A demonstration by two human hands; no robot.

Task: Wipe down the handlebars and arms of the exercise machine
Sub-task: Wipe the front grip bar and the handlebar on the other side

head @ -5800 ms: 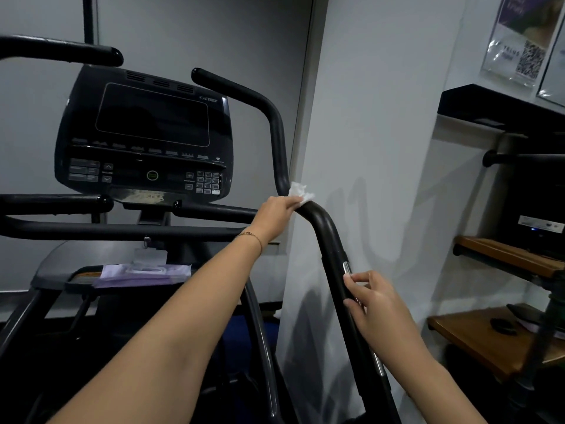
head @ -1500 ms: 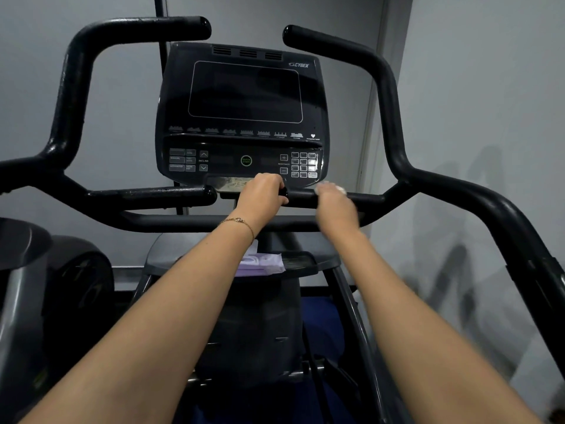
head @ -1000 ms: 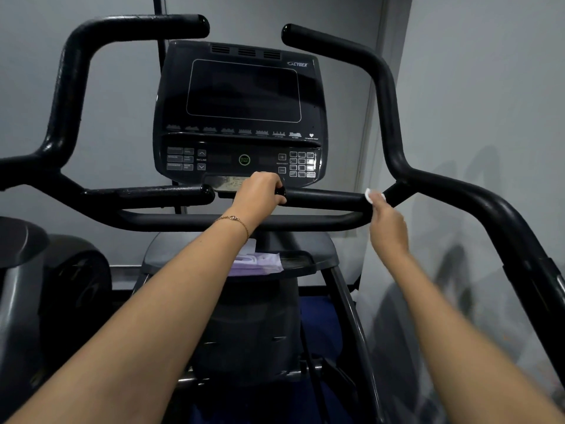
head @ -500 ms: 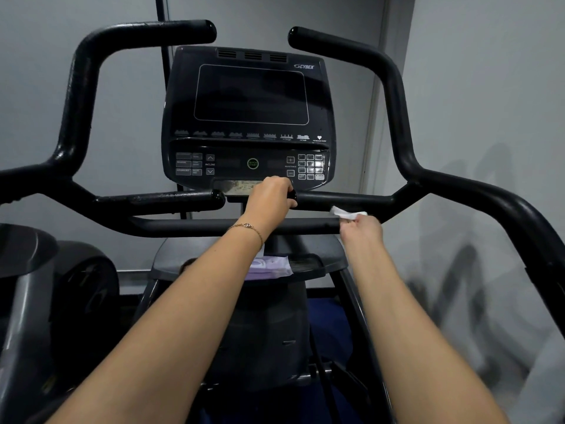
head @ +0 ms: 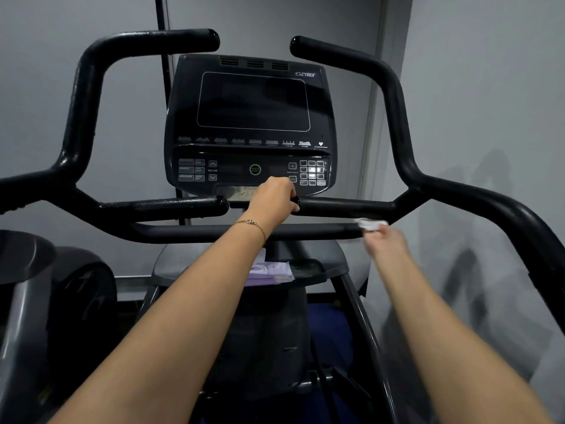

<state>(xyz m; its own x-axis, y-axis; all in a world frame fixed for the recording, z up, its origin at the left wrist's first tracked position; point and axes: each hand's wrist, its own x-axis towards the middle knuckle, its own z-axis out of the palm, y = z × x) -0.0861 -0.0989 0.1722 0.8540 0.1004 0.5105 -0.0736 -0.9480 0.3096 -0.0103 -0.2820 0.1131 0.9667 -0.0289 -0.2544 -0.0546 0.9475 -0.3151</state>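
1. 2 bare hands reach forward over the exercise machine [head: 275, 332], and on my feed I see both forearms from above.
2. I see the left hand [head: 272, 198] clenched round the inner end of the short grip bar [head: 345, 206], knuckles up, just under the console [head: 250, 123]. A thin gold bracelet [head: 250, 223] sits on that wrist.
3. The right hand [head: 386, 240] comes through blurred. It holds a white wipe [head: 370, 224] at its fingertips, but I cannot make out the single fingers.
4. The white wipe lies against the right end of the lower crossbar [head: 198, 232], just below the spot where the short grip bar joins the right arm [head: 489, 206] of the machine.
5. 2 tall handlebars rise beside the console, the left handlebar [head: 82, 102] and the right handlebar [head: 394, 102], both well apart from the hands.
6. The console screen reads dark to me, and a few keypad buttons on its right side show pale.
7. A purple wipe packet [head: 272, 272] lies on the tray [head: 318, 267] beneath the lower crossbar, its left part hidden behind the left forearm.
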